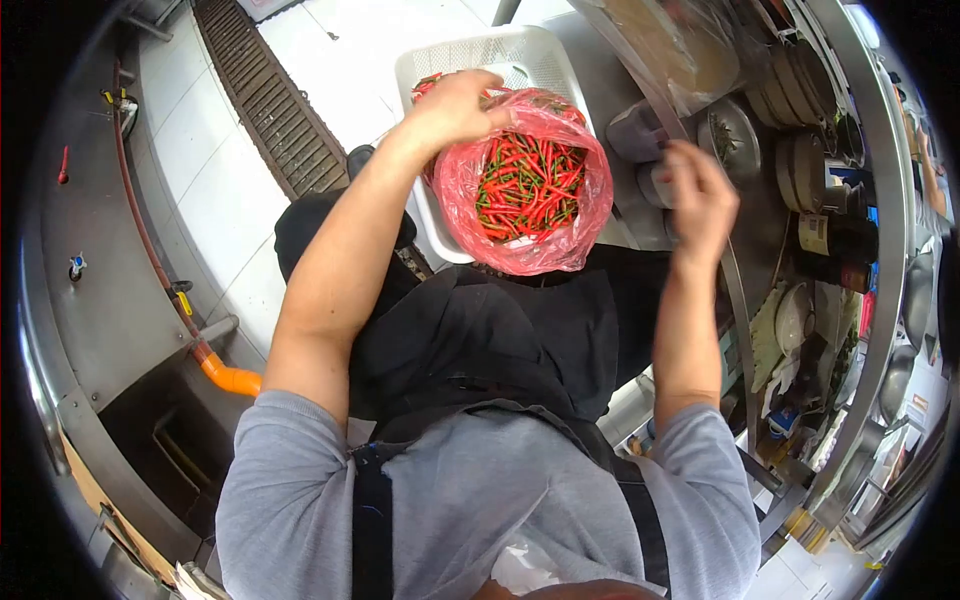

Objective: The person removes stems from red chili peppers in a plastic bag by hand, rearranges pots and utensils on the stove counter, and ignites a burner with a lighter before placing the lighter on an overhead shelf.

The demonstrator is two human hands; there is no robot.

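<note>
White basket: largest thing at work in my head view; its far edge and far corners show, the near edge lies mostly under the bag.
Pink bag: thin plastic, mouth wide, over the basket's near and right edges. I'd keep that mouth spread and the rim turned out, since slack film could fold over the contents.
Red chillies: heaped inside the bag, green stems mixed in. I'd take few at once; tangled stems may drag neighbours along.
Left hand: over the basket's left edge beside the bag's rim, fingers partly extended; I cannot tell whether they grip.
Right hand: raised beyond the basket's right edge, apart from the bag, fingers bent and blurred; cannot tell if anything is held.
Loose chillies: toward the basket's far left corner, by the left hand. I'd move gently here; a hard pinch could split pods.
</note>
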